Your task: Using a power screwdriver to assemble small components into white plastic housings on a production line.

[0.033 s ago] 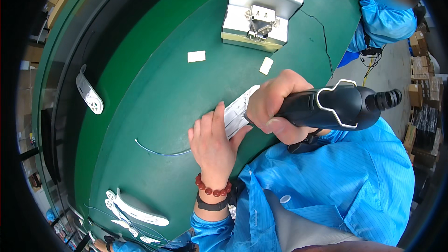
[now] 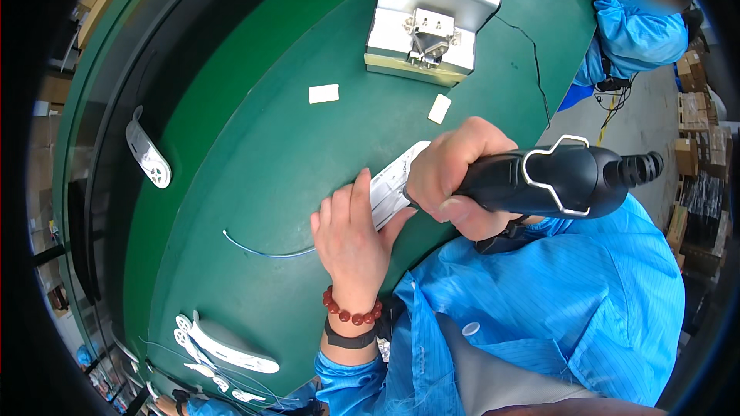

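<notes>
On the green table lies a long white plastic housing (image 2: 391,189), tilted toward the upper right. My left hand (image 2: 351,235) grips its lower end, fingers along the left side and thumb on the near side. A thin blue wire (image 2: 270,253) runs out leftward from under that hand. Wrapped in my right hand (image 2: 459,173) is a black electric screwdriver (image 2: 505,183) with a wire hanging loop, its cable end toward the right. The tool's tip points down at the housing, but my fingers mostly hide where it meets the plastic.
A silver machine (image 2: 391,40) stands at the far side, its black cord (image 2: 537,69) trailing right. Two small white blocks (image 2: 324,93) lie nearer. Another white housing (image 2: 146,156) sits left; white parts with wires (image 2: 231,350) lie lower left. A co-worker in blue (image 2: 644,35) works upper right.
</notes>
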The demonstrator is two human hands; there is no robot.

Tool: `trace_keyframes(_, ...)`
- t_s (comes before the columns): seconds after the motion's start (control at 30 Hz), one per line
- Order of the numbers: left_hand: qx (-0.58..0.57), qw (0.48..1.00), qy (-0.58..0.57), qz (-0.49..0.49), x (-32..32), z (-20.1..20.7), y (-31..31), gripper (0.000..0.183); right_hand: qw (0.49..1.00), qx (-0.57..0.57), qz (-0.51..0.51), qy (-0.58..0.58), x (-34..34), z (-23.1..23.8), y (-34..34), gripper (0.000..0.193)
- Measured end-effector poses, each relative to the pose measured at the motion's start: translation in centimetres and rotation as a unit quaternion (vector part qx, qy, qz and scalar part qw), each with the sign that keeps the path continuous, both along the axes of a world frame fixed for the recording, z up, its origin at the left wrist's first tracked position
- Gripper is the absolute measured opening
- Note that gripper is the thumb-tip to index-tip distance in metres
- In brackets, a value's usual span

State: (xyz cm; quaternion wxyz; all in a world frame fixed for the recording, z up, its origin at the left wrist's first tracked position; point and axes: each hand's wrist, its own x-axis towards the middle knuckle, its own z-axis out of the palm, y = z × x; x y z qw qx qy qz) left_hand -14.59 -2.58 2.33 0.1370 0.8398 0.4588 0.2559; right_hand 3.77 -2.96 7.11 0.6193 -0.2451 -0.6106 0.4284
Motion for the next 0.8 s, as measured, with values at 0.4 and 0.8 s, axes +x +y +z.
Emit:
trace_keyframes(0.4, -0.022, 1.000, 0.011, 0.011, -0.1, 1.5, -0.2, 0.065, 0.997, -0.064, -0.010, -0.030, 0.4, 0.7, -0.2, 0.022)
trace_keyframes(0.8, -0.020, 0.996, 0.085, 0.028, -1.6, 3.9, 4.0, 0.068, 0.990, -0.064, 0.093, 0.090, 2.7, 2.9, 4.3, 0.020)
